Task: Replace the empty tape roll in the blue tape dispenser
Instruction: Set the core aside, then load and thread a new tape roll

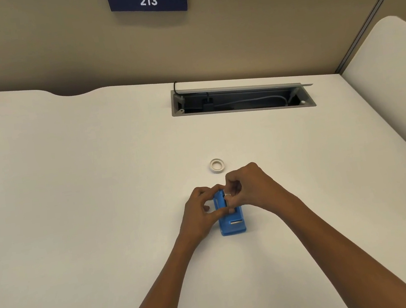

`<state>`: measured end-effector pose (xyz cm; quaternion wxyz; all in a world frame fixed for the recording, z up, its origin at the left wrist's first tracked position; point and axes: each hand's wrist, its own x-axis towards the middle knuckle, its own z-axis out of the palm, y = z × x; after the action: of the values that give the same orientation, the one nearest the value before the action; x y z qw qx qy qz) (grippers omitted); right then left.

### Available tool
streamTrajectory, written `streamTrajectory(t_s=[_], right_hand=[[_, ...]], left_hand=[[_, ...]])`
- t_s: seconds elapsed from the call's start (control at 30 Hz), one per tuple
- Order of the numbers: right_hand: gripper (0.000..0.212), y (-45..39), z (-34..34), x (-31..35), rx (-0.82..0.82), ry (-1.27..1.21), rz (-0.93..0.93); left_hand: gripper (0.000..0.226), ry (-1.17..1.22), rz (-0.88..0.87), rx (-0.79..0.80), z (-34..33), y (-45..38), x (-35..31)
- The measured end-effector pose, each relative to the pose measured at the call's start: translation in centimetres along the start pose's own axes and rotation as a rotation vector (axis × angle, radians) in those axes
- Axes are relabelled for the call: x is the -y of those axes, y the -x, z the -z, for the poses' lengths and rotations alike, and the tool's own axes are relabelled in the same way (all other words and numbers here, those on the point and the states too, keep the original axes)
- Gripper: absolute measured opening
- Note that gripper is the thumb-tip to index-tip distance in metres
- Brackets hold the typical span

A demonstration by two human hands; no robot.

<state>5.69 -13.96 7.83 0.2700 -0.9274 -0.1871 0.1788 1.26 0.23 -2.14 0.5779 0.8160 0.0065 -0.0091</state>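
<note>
Left hand point(202, 210) gripping blue tape dispenser point(230, 215) on bench point(72, 198); right hand point(247, 186) grip pinching narrow into its top, contents unclear. 1 tape roll point(217, 165) lying just beyond.

1. White desk point(72, 198), broad and smooth, back edge meeting a tan partition with a curved notch toward 11 o'clock.
2. Blue tape dispenser point(232, 224) flat on the desk at centre, cutter end toward 6 o'clock.
3. White tape roll point(217, 165) flat on the surface at 12 o'clock from the dispenser, near but apart.
4. Grey cable tray point(242, 109) set into the desktop farther toward 1 o'clock, lid raised, cables inside.
</note>
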Motion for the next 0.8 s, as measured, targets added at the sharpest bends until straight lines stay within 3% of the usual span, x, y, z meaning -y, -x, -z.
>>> streamTrajectory(t_s=[0.33,0.4,0.47,0.53,0.8], right_hand=[[0.011,-0.2,-0.1,-0.5,-0.014,-0.038,0.031],[0.006,-0.1,-0.3,-1.3,-0.081,-0.120,0.018],[0.017,0.4,-0.8,-2.3,-0.201,-0.192,0.005],[0.023,1.1,-1.5,-3.3,-0.262,-0.146,0.033],[0.009,2.4,-2.4,-2.8,-0.423,0.142,0.206]], left_hand=[[0.050,0.031,0.015,0.020,0.3,0.1,-0.5],[0.048,0.037,0.020,0.027,0.3,0.1,-0.6],[0.047,0.042,0.019,0.032,0.4,0.1,-0.7],[0.046,0.047,0.020,0.031,0.4,0.1,-0.8],[0.047,0.039,0.022,0.033,0.4,-0.1,-0.8]])
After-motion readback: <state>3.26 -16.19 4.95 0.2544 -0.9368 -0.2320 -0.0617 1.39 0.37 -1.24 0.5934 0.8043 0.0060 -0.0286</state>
